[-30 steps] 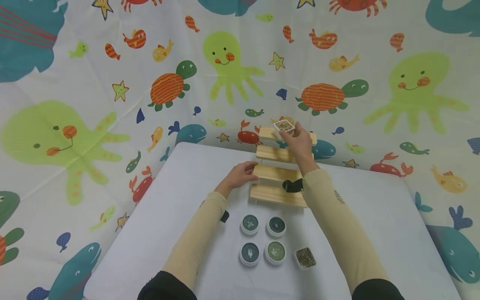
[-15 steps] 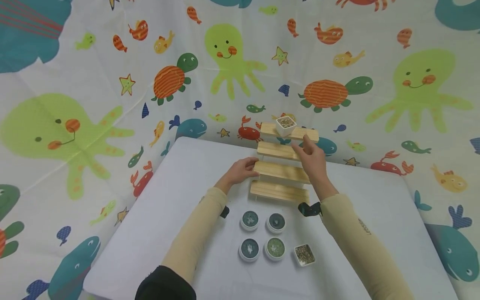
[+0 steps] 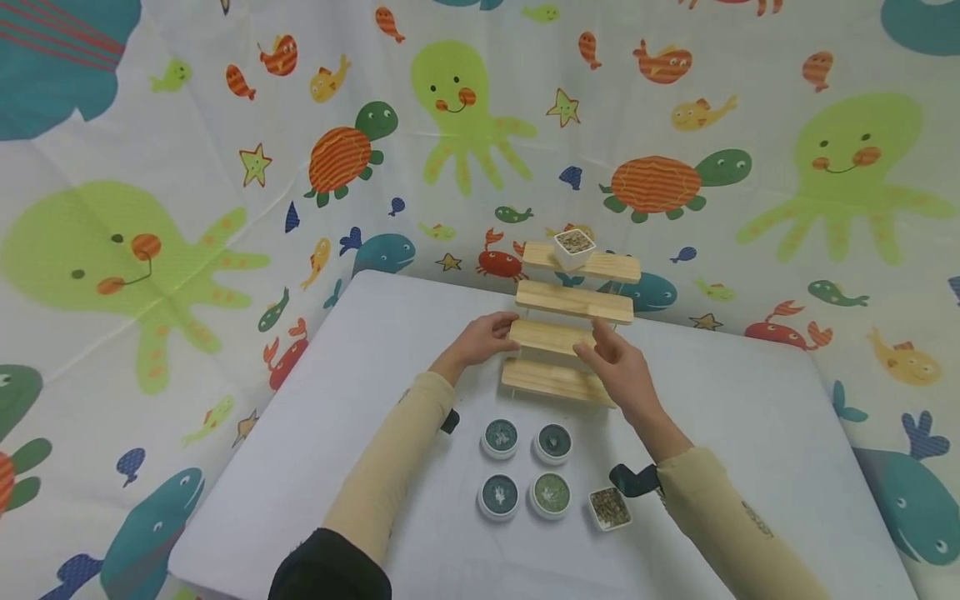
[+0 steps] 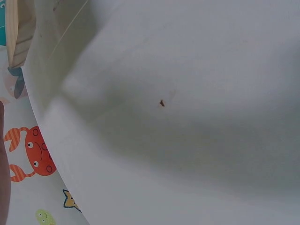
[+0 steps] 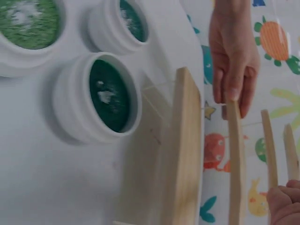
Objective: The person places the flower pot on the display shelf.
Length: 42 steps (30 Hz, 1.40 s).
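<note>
A tiered wooden display stand [image 3: 574, 302] with clear supports stands at the back of the table. My left hand [image 3: 480, 340] pinches the left end of its second-lowest board between thumb and fingers, as the right wrist view also shows with the left hand [image 5: 234, 65] at the board's tip. My right hand [image 3: 621, 367] hovers over the right side of the lower boards, holding nothing, thumb and fingers apart. On the top board sits a small square white pot [image 3: 574, 248] filled with brownish bits. In the left wrist view the left hand barely shows at the edge.
Several round white tubs with green tops, one being a dark green tub [image 3: 553, 442], stand in front of the stand. Right of them is a second square pot [image 3: 609, 509]. A printed sea-animal curtain [image 3: 480, 117] hangs right behind the white table [image 3: 360, 350].
My right hand has let go of the square pot, now on the top board, and has drawn back down toward the lower boards. The left hand keeps its grip.
</note>
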Tool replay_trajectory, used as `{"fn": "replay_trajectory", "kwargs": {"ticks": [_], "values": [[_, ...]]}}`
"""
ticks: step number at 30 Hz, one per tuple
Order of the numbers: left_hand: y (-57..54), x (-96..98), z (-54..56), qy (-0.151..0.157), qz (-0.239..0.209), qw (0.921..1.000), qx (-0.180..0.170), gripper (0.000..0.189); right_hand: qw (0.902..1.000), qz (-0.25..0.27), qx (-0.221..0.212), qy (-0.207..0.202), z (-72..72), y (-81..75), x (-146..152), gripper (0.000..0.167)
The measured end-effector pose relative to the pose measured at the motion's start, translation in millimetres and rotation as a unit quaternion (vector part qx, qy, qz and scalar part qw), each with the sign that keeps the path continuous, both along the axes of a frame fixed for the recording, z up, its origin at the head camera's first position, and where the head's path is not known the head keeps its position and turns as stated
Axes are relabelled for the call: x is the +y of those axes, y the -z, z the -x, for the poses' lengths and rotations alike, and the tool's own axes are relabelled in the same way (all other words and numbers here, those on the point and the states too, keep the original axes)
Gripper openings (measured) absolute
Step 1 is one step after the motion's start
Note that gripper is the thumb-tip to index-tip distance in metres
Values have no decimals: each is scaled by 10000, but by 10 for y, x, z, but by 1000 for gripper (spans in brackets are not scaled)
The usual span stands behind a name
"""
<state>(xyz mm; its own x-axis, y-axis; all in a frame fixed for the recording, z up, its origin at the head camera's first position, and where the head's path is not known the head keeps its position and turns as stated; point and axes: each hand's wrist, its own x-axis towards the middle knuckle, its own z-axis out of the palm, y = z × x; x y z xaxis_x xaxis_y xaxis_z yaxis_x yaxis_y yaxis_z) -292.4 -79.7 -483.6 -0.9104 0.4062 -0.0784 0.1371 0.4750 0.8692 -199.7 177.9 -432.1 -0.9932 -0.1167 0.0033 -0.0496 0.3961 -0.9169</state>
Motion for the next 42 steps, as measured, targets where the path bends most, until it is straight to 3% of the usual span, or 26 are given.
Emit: {"fn": "replay_trajectory", "kwargs": {"ticks": [8,22,42], "values": [[8,18,1,-89,-21,9999,-85,66,9994,-89,-288,-175,-269,205,20,80],[15,-15,-13,-59,-83,9999,-90,65,9980,-174,-501,-347,-557,442,36,78],[-9,-26,-27,-26,-331,9993,-148,63,9896,-690,-866,-917,-750,763,-63,81]]}}
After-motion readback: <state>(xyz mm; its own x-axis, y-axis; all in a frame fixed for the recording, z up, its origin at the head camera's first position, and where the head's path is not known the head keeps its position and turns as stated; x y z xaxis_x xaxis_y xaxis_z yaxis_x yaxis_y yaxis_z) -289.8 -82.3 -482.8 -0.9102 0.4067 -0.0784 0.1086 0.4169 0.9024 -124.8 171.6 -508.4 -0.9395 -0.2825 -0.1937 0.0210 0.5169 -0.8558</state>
